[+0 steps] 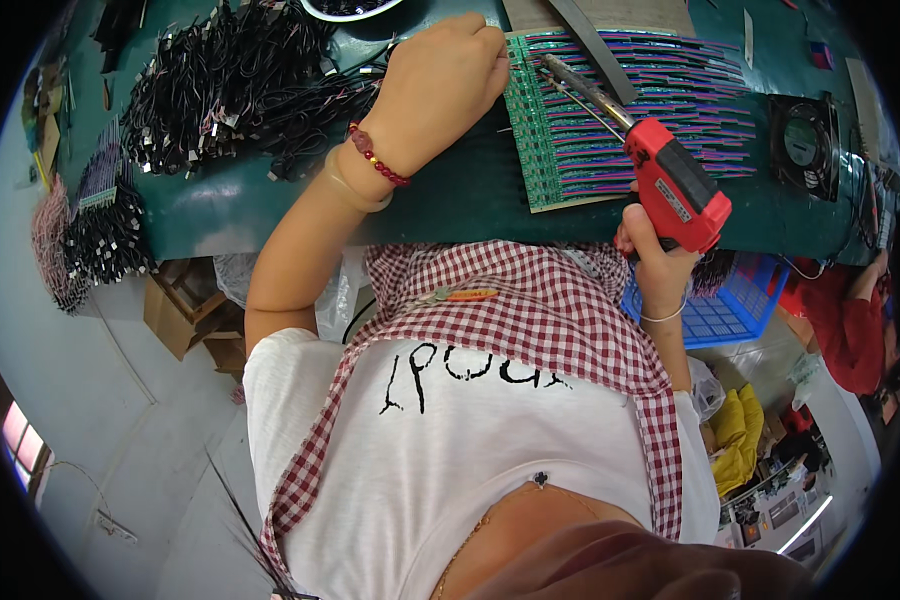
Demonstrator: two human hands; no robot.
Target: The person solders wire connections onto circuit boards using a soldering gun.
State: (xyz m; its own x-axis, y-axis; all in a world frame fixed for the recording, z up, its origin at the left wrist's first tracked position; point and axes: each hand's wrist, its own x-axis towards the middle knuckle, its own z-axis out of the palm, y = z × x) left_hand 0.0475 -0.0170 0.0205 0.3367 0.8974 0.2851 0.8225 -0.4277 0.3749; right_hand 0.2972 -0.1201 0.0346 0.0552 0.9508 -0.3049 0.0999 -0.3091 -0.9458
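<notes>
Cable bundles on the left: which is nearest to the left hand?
The large black heap on the table, extending toward the left hand; the pinkish bundle and smaller black bundle hang over the table edge, farther left.

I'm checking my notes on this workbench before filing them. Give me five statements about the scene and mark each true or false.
1. The right hand holds a red-and-black soldering gun. True.
2. The blue crate stands on top of the green table. False: it is below the table top.
3. A beaded bracelet is on the right wrist. False: it is on the left wrist.
4. The left hand is beside the left edge of the green circuit boards. True.
5. The square black fan lies left of the circuit boards. False: it lies to their right.
</notes>
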